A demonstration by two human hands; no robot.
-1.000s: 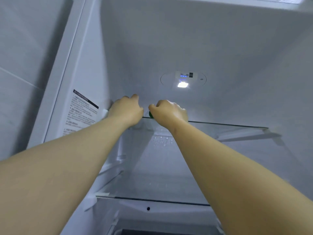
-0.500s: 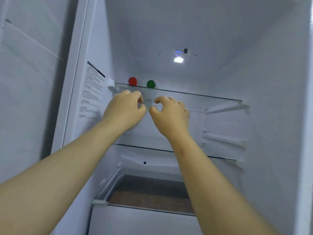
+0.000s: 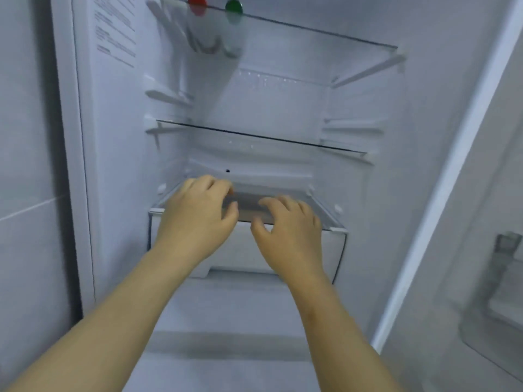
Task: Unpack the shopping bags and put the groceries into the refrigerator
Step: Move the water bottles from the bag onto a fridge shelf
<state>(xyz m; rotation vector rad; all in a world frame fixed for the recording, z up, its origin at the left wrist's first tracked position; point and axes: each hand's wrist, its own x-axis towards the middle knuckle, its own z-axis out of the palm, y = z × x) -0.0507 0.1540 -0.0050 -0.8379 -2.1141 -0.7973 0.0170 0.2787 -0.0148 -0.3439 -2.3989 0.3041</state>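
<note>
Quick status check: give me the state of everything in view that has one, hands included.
Refrigerator: open.
Red-capped bottle: on the top glass shelf.
Green-capped bottle: same shelf, beside it.
Middle glass shelf: bare.
Bottom drawer: shut.
Left hand: empty.
Right hand: empty.

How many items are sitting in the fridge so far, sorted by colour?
Red-capped item: 1
Green-capped item: 1
Total: 2, both on the top glass shelf. The lower shelves show nothing; both hands are empty.
</note>
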